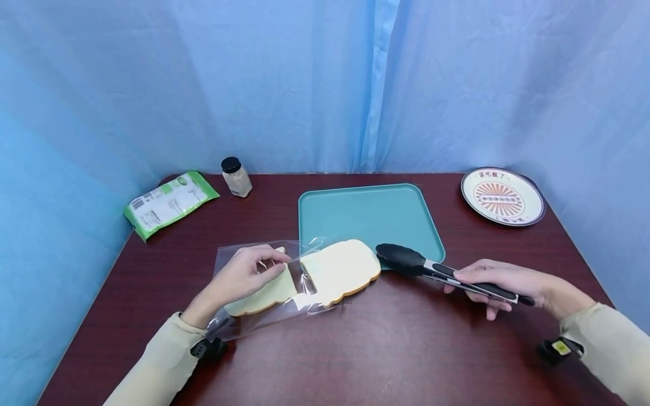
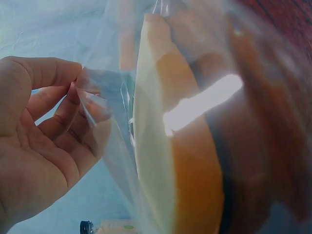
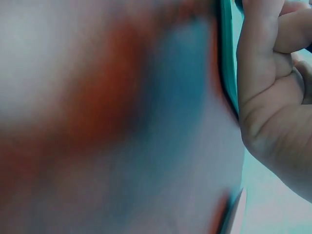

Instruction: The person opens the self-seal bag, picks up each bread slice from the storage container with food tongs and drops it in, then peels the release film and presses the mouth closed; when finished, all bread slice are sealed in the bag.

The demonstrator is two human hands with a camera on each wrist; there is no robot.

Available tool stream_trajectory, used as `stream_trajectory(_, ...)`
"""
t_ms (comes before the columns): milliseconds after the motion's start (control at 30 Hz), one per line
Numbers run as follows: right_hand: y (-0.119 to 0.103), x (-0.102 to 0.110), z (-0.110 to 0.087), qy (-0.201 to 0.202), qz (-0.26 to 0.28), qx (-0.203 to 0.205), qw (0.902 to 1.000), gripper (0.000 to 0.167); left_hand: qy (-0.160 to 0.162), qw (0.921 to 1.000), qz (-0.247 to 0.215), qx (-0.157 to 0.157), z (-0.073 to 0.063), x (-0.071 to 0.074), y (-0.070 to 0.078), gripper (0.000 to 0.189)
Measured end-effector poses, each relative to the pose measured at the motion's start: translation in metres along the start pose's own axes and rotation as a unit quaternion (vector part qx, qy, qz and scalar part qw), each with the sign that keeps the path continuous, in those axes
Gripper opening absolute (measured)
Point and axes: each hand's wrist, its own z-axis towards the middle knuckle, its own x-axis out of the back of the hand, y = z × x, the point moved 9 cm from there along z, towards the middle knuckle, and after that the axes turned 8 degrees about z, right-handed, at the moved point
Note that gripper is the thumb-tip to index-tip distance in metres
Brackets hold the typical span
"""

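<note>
In the head view my left hand pinches the upper layer of a clear plastic bag between thumb and fingertips. One bread slice lies inside the bag under that hand, which hides part of it. A second bread slice lies to the right, its left end at the bag's mouth and its far side overlapping the tray. My right hand grips a pair of tongs with black heads and a metal body. The tongs' tips are right at the second slice's right edge.
A teal tray lies behind the bread. At the back left are a green-and-white packet and a small black-capped jar. A patterned plate stands at the back right. Blue curtains close off the table's far edge.
</note>
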Motion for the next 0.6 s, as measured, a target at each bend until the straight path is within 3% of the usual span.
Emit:
stream_trajectory(300, -0.012, 0.008, 0.014, -0.076, 0.017, 0.004, 0.9970, 0.044, -0.003, 0.9999, -0.005, -0.009, 0.000, -0.002, -0.001, 0.019)
stream_trajectory(600, -0.018, -0.001, 0.015, -0.099, -0.003, -0.015, 0.9950, 0.040, 0.003, 0.9997, -0.009, -0.023, 0.001, 0.001, 0.000, 0.018)
